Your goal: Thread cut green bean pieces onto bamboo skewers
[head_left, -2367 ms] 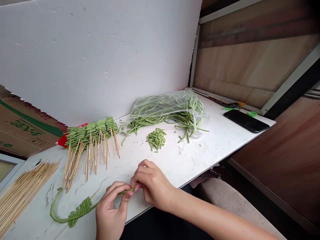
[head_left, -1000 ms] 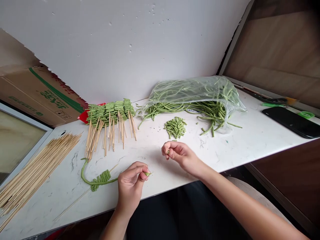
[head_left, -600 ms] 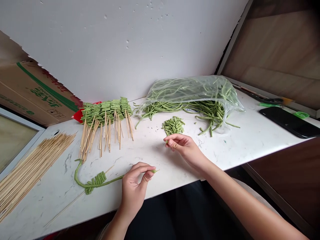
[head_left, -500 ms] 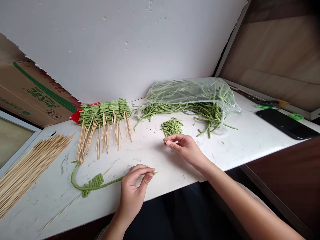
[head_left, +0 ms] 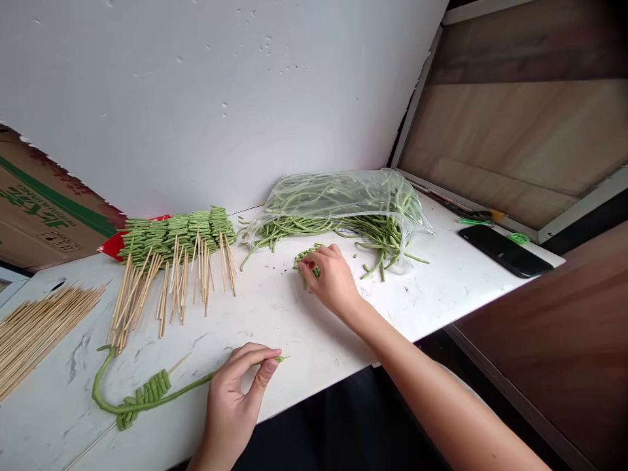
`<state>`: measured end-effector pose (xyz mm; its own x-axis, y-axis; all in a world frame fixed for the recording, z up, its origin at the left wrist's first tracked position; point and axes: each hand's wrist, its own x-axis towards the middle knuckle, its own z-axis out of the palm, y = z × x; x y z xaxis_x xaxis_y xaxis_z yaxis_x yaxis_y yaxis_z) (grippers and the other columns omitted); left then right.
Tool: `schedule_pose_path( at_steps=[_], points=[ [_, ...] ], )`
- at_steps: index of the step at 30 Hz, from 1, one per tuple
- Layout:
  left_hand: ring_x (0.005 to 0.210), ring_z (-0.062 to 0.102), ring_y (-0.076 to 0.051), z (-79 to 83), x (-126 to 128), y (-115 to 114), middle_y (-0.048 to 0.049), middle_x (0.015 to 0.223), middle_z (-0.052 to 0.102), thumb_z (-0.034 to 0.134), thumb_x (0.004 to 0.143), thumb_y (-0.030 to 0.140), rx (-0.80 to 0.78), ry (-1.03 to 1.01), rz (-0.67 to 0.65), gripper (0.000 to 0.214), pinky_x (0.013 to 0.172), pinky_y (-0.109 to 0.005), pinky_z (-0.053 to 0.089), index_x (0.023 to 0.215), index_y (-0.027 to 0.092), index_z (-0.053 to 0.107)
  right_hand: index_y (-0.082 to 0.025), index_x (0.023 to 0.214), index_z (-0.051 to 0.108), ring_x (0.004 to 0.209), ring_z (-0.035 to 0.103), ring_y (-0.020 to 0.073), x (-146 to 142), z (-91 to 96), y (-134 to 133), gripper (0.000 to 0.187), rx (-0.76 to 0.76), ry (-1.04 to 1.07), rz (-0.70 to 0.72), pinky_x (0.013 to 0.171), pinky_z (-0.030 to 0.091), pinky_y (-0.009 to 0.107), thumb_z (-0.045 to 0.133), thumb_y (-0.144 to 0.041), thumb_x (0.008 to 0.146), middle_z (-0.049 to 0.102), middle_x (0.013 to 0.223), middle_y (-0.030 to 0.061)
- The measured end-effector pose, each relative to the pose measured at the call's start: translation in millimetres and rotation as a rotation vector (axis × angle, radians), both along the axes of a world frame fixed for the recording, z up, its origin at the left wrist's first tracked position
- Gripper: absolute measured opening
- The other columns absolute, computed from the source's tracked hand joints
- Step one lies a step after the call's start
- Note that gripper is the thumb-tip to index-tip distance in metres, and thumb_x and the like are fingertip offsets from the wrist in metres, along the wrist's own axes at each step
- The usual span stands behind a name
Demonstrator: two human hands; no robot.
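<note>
My left hand (head_left: 238, 389) is closed near the front edge of the table, pinching one end of a long green bean (head_left: 184, 390). The bean's tip pokes out past the thumb, and its other end curls left over a partly filled skewer (head_left: 152, 387) of folded bean lying on the tabletop. Farther back, my right hand (head_left: 331, 278) has curled fingers over a small pile of cut bean pieces (head_left: 300, 257), covering much of it. What those fingers hold, if anything, is hard to make out.
Finished bean skewers (head_left: 179, 232) are stacked at the back left on something red. Bare bamboo skewers (head_left: 46, 327) lie at far left. A clear plastic bag (head_left: 338, 190) of long beans rests against the white panel. A black phone (head_left: 505, 250) lies to the right.
My right hand has reached forward over the pile of cut pieces; earlier it pinched a small green piece just in front. My left hand keeps its grip on the bean. The view has shifted right.
</note>
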<state>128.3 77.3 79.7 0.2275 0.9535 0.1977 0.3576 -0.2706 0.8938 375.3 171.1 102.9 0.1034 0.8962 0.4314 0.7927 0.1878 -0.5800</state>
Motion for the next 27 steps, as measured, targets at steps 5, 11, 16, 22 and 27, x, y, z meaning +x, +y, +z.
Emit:
schedule_pose_path(
  at_steps=[5, 11, 16, 22, 27],
  points=[
    [0.094, 0.072, -0.024, 1.6, 8, -6, -0.0092, 0.1, 0.076, 0.072, 0.093, 0.046, -0.066, -0.078, 0.112, 0.027, 0.084, -0.034, 0.062, 0.098, 0.02, 0.079, -0.016, 0.108, 0.076, 0.095, 0.056, 0.0285, -9, 1.2, -12, 0.019, -0.009, -0.034, 0.081, 0.085, 0.048, 0.041, 0.059, -0.022, 0.101, 0.069, 0.095, 0.0129],
    [0.094, 0.074, -0.024, 4.0, 11, -8, -0.0118, 0.106, 0.075, 0.075, 0.089, 0.05, -0.181, -0.148, 0.252, 0.043, 0.08, -0.03, 0.062, 0.115, 0.016, 0.069, -0.017, 0.117, 0.07, 0.091, 0.057, 0.0225, -39, 6.8, -68, 0.032, 0.032, 0.107, 0.531, 0.09, 0.047, 0.038, 0.044, -0.035, 0.11, 0.07, 0.099, 0.0092],
    [0.096, 0.075, -0.024, -1.1, 4, -3, -0.011, 0.107, 0.076, 0.085, 0.081, 0.045, -0.177, -0.224, 0.272, 0.051, 0.081, -0.028, 0.064, 0.118, 0.019, 0.063, -0.017, 0.131, 0.064, 0.093, 0.056, 0.0242, -47, -8.8, -75, 0.058, 0.069, 0.053, 0.665, 0.081, 0.046, 0.037, 0.057, -0.065, 0.099, 0.07, 0.1, 0.0092],
    [0.085, 0.076, -0.02, -6.4, 2, 0, -0.0082, 0.102, 0.076, 0.086, 0.08, 0.044, -0.18, -0.234, 0.277, 0.054, 0.078, -0.027, 0.065, 0.12, 0.021, 0.058, -0.021, 0.116, 0.07, 0.095, 0.056, 0.0225, -47, -21.5, -71, 0.03, 0.087, 0.087, 0.693, 0.083, 0.047, 0.035, 0.058, -0.046, 0.105, 0.07, 0.097, 0.0078],
    [0.082, 0.074, -0.019, -8.2, 4, 0, -0.0084, 0.101, 0.076, 0.081, 0.086, 0.043, -0.096, -0.169, 0.236, 0.044, 0.076, -0.029, 0.064, 0.117, 0.02, 0.059, -0.022, 0.107, 0.071, 0.093, 0.054, 0.0221, -47, -24.8, -71, 0.014, 0.143, 0.142, 0.652, 0.083, 0.048, 0.037, 0.058, -0.024, 0.104, 0.071, 0.095, 0.0062]
  ],
)
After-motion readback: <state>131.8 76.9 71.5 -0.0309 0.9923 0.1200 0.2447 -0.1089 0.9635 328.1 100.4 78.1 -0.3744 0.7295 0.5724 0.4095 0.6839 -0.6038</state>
